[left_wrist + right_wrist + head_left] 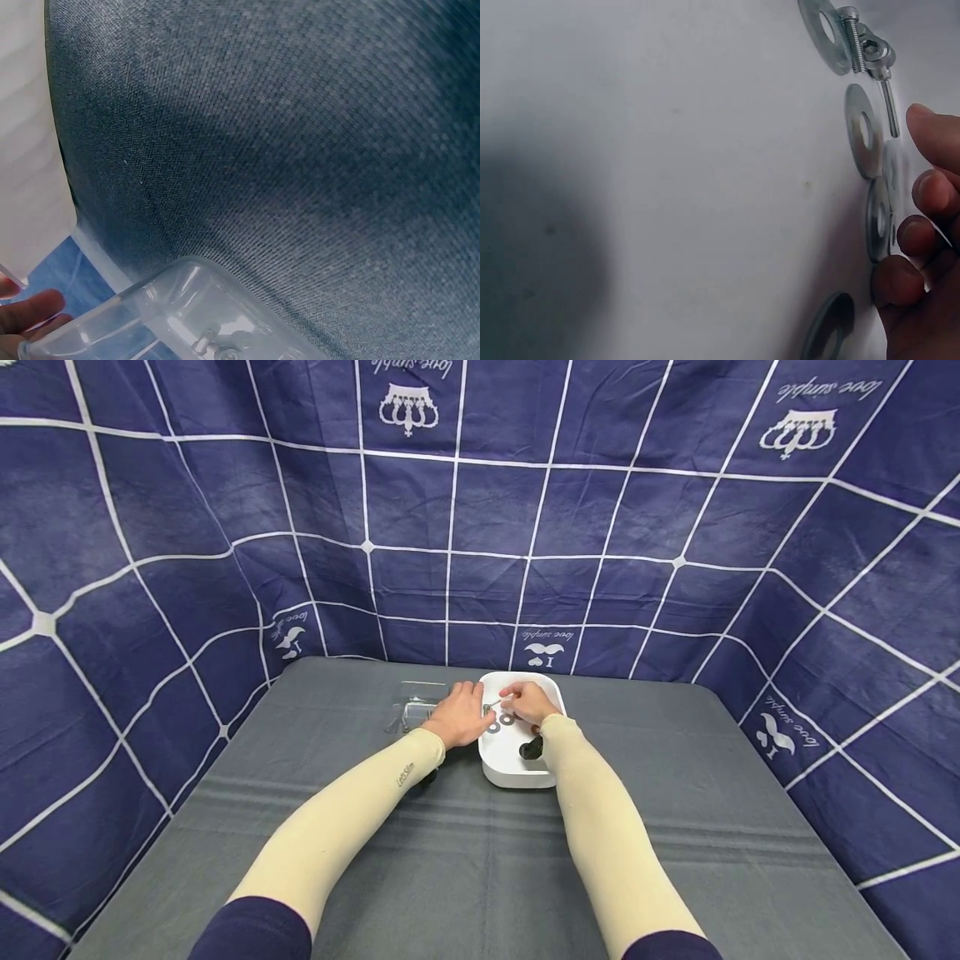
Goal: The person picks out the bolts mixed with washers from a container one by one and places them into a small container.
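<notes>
A white tray (pixel 517 777) stands in front of me with several flat metal washers (pixel 862 131) and small silver bolts (pixel 851 37) in it. Over the tray's left rim lies my left hand (pixel 459 717), its thumb reaching inside and its fingers loosely extended. My right hand (pixel 529 702) is down inside the tray, fingers bent loosely, thumb and index finger near an eye bolt (pixel 889 105). In the right wrist view, the shank's end lies just short of the nearest fingertip. Nothing shows between the right hand's fingers.
Left of the tray is a clear plastic box (pixel 187 296), partly behind the left hand, with metal hardware (pixel 217 349) showing in it. A grey cloth (pixel 487 860) covers the table. Blue curtains with white lines (pixel 495 510) hang along the back and sides.
</notes>
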`<action>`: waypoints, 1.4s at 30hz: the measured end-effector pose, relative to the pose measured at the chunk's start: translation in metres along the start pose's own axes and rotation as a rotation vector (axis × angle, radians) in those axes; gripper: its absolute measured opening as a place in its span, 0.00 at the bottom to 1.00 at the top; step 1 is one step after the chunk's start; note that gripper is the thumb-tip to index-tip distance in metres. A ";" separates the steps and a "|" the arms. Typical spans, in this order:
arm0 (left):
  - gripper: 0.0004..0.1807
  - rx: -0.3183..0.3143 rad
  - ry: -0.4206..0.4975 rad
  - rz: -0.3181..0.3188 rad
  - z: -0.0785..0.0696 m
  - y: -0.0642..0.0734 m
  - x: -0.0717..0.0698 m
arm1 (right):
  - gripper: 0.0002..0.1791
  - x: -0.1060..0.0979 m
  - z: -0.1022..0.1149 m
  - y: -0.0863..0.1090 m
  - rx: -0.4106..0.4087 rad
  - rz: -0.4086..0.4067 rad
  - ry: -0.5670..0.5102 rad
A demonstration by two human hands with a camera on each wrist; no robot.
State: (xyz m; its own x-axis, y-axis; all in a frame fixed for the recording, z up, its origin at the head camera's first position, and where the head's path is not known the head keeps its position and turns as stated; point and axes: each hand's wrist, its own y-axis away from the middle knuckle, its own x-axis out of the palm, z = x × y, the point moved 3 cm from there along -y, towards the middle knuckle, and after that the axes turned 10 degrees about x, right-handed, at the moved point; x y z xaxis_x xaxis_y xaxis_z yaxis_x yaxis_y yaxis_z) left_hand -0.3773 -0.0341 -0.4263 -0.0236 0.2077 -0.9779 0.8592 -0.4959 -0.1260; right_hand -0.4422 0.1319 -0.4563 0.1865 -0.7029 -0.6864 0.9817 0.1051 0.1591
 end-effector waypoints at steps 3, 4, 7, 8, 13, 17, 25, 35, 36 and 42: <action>0.38 -0.001 0.000 0.006 0.000 -0.001 0.002 | 0.16 0.001 -0.001 -0.001 0.008 -0.008 0.003; 0.38 -0.001 0.001 0.004 -0.001 -0.001 0.002 | 0.16 0.001 -0.002 -0.001 0.007 -0.011 0.006; 0.38 0.003 -0.008 -0.011 -0.001 -0.001 0.002 | 0.17 0.001 -0.003 -0.002 -0.005 -0.017 0.013; 0.37 0.005 -0.013 -0.016 0.000 -0.002 0.002 | 0.18 0.002 -0.004 -0.003 -0.010 -0.018 0.017; 0.36 0.007 -0.028 -0.022 0.000 -0.001 0.002 | 0.17 0.003 -0.005 -0.006 -0.030 -0.030 0.038; 0.36 0.002 -0.030 -0.023 -0.001 -0.001 0.001 | 0.16 0.003 -0.003 -0.005 -0.043 -0.045 0.056; 0.35 -0.002 -0.033 -0.020 -0.002 -0.001 0.001 | 0.11 0.003 -0.002 -0.004 -0.037 -0.095 0.088; 0.34 -0.001 -0.021 -0.027 -0.002 -0.001 0.001 | 0.04 0.001 0.002 0.002 -0.068 -0.130 0.086; 0.33 0.000 -0.021 -0.029 -0.002 -0.001 0.001 | 0.04 0.001 0.002 0.002 -0.074 -0.133 0.093; 0.35 0.003 -0.043 -0.010 -0.002 -0.001 0.002 | 0.04 0.002 0.002 0.001 -0.083 -0.127 0.132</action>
State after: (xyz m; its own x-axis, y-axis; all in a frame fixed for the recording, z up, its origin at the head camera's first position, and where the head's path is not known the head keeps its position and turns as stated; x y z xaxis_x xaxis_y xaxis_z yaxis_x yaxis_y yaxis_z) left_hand -0.3772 -0.0315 -0.4276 -0.0544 0.1765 -0.9828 0.8574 -0.4961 -0.1366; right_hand -0.4407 0.1292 -0.4567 0.0596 -0.6168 -0.7849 0.9965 0.0833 0.0102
